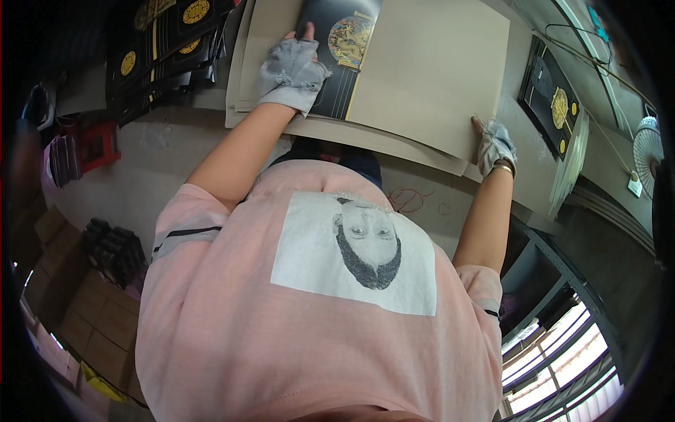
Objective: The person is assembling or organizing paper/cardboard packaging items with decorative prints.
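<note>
A large grey cardboard sheet [429, 77] lies on the worktable in front of me, with more board edges beneath it. Along its left part is a black printed panel [336, 91] with a round gold and coloured emblem. My left hand [294, 70], in a worn grey fingerless glove, lies over the panel's left edge with its fingers stretched out. At the sheet's near right corner is my right hand [497, 144], gloved the same way. One digit rests on top of the sheet there; the other fingers are hidden, apparently closed around the edge.
Black and gold printed pieces [158, 53] are piled at the far left. On the right lies a stack of similar black pieces [552, 98]. A red plastic stool [98, 146], brown cartons [88, 327] and a fan [647, 151] stand around the table.
</note>
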A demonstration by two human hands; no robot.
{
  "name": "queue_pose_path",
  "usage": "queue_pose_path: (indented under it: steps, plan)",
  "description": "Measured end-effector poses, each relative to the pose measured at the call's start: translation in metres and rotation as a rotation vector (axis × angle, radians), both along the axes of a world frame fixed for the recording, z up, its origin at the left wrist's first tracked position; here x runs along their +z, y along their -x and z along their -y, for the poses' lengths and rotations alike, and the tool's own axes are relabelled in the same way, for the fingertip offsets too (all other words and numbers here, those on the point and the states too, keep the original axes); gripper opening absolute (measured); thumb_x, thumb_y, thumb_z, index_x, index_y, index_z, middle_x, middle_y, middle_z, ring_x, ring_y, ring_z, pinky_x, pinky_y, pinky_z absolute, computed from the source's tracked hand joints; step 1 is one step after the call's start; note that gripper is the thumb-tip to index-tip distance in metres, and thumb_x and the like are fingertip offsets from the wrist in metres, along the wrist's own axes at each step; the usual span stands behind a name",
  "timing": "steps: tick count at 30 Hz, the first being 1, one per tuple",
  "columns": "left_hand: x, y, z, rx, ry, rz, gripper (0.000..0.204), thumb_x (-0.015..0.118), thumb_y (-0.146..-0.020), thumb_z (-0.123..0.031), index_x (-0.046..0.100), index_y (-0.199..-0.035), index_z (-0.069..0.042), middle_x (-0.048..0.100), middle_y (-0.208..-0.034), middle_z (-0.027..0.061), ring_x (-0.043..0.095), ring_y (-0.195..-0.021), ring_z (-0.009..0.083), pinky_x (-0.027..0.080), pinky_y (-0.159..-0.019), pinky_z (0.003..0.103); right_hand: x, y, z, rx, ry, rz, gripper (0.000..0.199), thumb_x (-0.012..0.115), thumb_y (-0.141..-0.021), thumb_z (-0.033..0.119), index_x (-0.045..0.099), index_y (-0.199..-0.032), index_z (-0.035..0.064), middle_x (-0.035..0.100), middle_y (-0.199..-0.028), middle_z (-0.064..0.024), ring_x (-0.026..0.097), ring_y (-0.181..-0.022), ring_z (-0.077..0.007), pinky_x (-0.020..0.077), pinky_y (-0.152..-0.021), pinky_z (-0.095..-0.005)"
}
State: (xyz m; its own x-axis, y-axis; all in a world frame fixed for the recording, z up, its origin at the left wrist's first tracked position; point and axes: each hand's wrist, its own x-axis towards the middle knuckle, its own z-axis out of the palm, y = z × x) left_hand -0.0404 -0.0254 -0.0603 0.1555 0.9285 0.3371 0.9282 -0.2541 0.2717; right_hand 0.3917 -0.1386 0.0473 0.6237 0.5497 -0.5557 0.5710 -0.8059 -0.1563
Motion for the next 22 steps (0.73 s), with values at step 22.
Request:
queue_pose_path:
  steps: [22]
  plan:
    - [0.028, -0.003, 0.007, -0.282, 0.299, -0.235, 0.062, 0.058, -0.094, -0.026, 0.047, -0.155, -0.026, 0.031, -0.168, 0.0102, 0.026, -0.156, 0.0321, 0.024, -0.126, 0.047, -0.011, 0.185, -0.044, 0.976, -0.58, 0.337, 0.082, 0.071, -0.084, 0.064, 0.05, -0.153, 0.0233, 0.036, -0.163, -0.0251, 0.029, -0.152, -0.0475, 0.0317, -0.118, -0.059]
